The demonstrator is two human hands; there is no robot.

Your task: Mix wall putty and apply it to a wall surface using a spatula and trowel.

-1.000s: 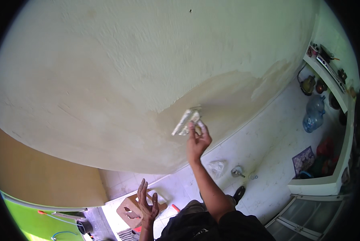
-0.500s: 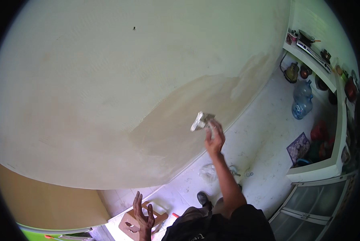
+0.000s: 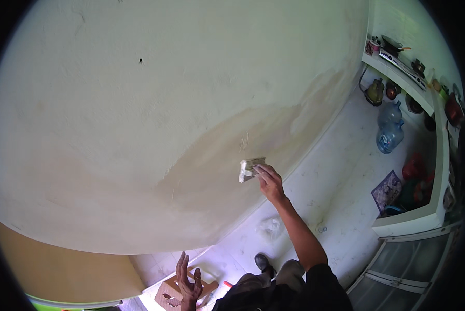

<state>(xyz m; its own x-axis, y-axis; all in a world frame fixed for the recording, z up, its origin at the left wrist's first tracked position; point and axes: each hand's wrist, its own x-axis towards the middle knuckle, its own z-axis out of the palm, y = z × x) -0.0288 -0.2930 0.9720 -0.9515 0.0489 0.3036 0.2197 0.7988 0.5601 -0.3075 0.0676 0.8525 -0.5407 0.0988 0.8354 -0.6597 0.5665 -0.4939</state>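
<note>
My right hand [image 3: 271, 185] is closed round a putty knife [image 3: 247, 170] whose broad blade is smeared with whitish paste. The blade is at the lower part of the pale wall [image 3: 165, 98], over a darker beige damp-looking patch [image 3: 217, 171]; whether it touches cannot be told. Thin ridges of fresh paste [image 3: 244, 141] show on the patch just above the blade. My left hand [image 3: 188, 284] is raised at the lower edge with its fingers spread, holding nothing. Behind it a brown stool [image 3: 169, 293] stands on the floor.
A clear plastic bag [image 3: 269, 228] lies on the pale tiled floor near my shoe [image 3: 263, 262]. To the right, a white counter [image 3: 406, 83] carries a stove [image 3: 398, 65]; blue water jugs [image 3: 390, 129] stand beneath. Framed glass panels [image 3: 398, 267] are at the lower right.
My right hand and the putty knife have moved left and slightly down. Thin paste ridges now show above the blade. My left hand stays spread, nearly in place. The view has shifted slightly.
</note>
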